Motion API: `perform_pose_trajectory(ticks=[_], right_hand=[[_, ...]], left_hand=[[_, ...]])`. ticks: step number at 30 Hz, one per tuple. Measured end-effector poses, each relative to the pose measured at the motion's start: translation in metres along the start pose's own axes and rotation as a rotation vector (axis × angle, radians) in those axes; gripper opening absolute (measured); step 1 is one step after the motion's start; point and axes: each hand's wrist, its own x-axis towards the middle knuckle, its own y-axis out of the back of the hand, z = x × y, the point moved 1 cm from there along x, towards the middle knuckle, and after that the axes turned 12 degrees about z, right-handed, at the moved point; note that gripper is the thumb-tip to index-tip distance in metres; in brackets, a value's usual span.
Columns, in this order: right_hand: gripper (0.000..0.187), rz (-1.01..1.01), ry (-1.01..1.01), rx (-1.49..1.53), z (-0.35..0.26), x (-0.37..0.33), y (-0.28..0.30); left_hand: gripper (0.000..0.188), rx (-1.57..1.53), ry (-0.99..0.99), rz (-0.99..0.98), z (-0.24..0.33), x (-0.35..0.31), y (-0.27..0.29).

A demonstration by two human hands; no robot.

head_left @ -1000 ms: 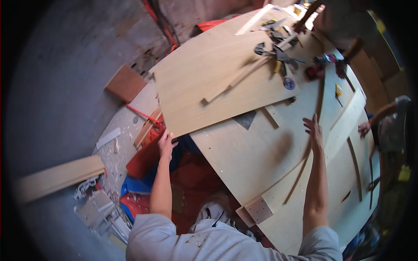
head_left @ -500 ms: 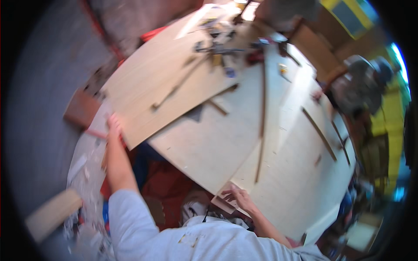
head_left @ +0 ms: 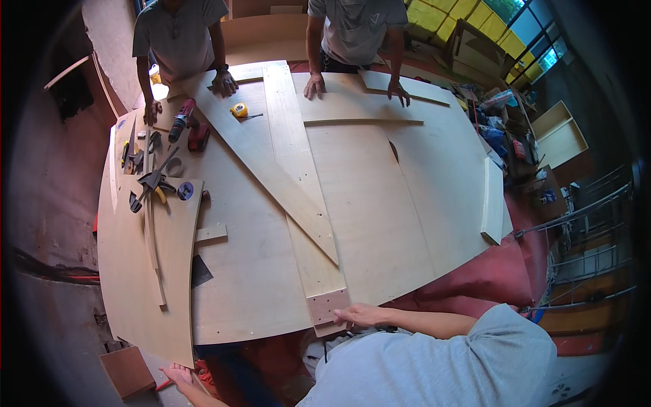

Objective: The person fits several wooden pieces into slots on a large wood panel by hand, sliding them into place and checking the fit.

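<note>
My right hand point(head_left: 359, 315) is at the near end of a long pale wood strip point(head_left: 291, 129). Its fingers close on the edge of a small square wood block point(head_left: 324, 305) dotted with screw holes or heads. At the lower left, my left hand point(head_left: 178, 374) has its fingers curled at the near edge of a loose plywood board point(head_left: 169, 271); part of the grip is hidden. That board lies over the left side of a large plywood panel point(head_left: 244, 298). A diagonal wood strip point(head_left: 271, 176) crosses the long strip.
Two co-workers point(head_left: 176, 41) point(head_left: 356, 34) stand at the far side, hands on the panel and strips. On the left lie a bar clamp point(head_left: 156, 182), a cordless drill point(head_left: 182, 121), a tape measure point(head_left: 239, 110) and a tape roll point(head_left: 185, 190). Metal racks point(head_left: 576, 271) stand at right.
My view has swung round, so both co-workers show plainly at the far side. My right hand's fingers, spread over the block before, are now closed at its edge. My left hand stays by the board.
</note>
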Motion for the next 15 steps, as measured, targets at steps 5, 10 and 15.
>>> perform_pose_trajectory(ticks=[5,10,15], right_hand=[[0.085,-0.008,0.039,-0.08,-0.004,0.006,0.007],[0.077,0.073,0.01,-0.006,0.015,-0.002,0.032],[0.068,0.164,-0.042,0.068,0.067,-0.021,0.064]], left_hand=[[0.101,-0.022,-0.128,0.022,0.041,0.037,-0.022],[0.101,-0.034,-0.202,-0.03,0.009,0.044,-0.016],[0.1,0.016,-0.076,0.104,-0.119,-0.019,0.014]])
